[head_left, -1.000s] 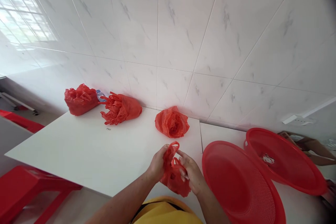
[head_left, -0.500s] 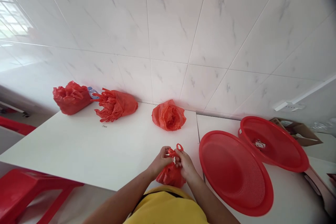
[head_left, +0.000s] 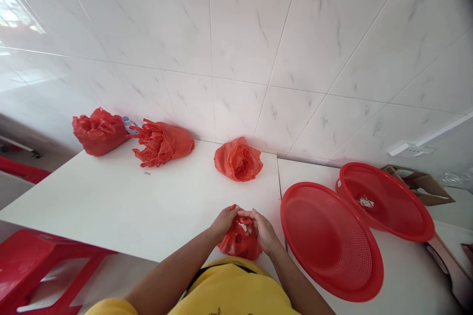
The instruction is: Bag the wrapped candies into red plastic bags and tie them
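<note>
Close to my body, a red plastic bag (head_left: 240, 245) rests on the near edge of the white table (head_left: 155, 211). My left hand (head_left: 223, 221) pinches one side of the bag's top, a bit of red plastic poking out above the fingers. On the other side, my right hand (head_left: 263, 229) grips the bag's twisted handle, with its index finger stretched toward my left hand. A gap shows between the handles. What the bag holds is hidden.
Along the wall are an open red bag (head_left: 238, 160), a bundle of red bags (head_left: 162, 142) and a stuffed red bag (head_left: 99, 133). To the right lie a red colander (head_left: 332, 241), a red basin (head_left: 388, 202) and a cardboard box (head_left: 424, 189). A red stool (head_left: 40, 266) stands lower left.
Both hands stay at the bag's top. The loop above my right hand is gone, the left hand has shifted slightly left, and more of the bag shows below the hands.
</note>
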The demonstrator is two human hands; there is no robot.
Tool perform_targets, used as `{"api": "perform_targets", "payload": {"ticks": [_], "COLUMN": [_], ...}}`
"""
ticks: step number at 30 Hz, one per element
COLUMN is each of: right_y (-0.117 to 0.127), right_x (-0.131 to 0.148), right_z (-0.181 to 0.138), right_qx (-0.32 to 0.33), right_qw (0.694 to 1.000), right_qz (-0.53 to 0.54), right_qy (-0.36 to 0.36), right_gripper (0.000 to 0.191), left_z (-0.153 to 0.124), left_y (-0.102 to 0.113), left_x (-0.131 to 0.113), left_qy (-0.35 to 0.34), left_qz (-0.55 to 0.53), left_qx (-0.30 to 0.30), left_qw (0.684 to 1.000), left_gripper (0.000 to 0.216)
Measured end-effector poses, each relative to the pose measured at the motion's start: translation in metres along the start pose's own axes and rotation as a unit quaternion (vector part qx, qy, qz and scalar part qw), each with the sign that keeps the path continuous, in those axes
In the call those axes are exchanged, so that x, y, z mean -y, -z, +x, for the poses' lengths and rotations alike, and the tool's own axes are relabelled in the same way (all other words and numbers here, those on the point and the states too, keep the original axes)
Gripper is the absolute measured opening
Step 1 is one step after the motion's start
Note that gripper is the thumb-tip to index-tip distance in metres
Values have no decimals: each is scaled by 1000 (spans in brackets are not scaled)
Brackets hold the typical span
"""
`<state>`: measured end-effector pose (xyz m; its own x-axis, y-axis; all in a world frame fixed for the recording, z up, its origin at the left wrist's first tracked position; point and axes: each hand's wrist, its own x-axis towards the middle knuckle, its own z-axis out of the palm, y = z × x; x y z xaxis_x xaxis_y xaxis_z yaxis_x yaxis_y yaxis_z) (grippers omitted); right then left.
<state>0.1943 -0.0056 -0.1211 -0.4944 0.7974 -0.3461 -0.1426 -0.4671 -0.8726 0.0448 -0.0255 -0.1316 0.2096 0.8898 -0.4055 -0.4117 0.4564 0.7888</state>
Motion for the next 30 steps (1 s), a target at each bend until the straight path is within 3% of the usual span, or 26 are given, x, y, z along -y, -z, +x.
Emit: {"api": "perform_targets", "payload": {"ticks": [4, 7, 9, 12, 16, 20, 23, 30], "right_y": [5, 7, 9, 11, 15, 20, 24, 57], "right_x": [-3, -7, -9, -9, -5, -4, -6, -9], "right_z": [3, 9, 13, 16, 16, 17, 19, 17], "right_qx": [0, -60, -108, -121, -100, -40, -37, -266], "right_qw": [995, 981, 964, 950, 969, 999, 995, 960], "right_qz": [-94, -177, -239, -287, -224, -36, 90, 86], "right_qy": [17, 40, 41, 29, 24, -8, -23, 5], "right_gripper": [28, 30, 26, 15, 19, 29, 27, 23], "left_z": [2, 2, 0, -3, -4, -4, -4, -23], "left_y": [2, 3, 2, 0, 1, 7, 14, 59], "left_x": [-2, -4, -6, -8, -12, -14, -13, -11], "left_qy": [-15, -32, -45, -62, -76, -85, -89, -84], "left_qz": [23, 69, 105, 155, 222, 300, 363, 489], "left_qx": [-62, -102, -111, -105, -106, -119, -135, -175], "left_qw": [998, 992, 987, 980, 966, 943, 918, 850], "left_gripper": [42, 34, 27, 19, 14, 9, 6, 9]}}
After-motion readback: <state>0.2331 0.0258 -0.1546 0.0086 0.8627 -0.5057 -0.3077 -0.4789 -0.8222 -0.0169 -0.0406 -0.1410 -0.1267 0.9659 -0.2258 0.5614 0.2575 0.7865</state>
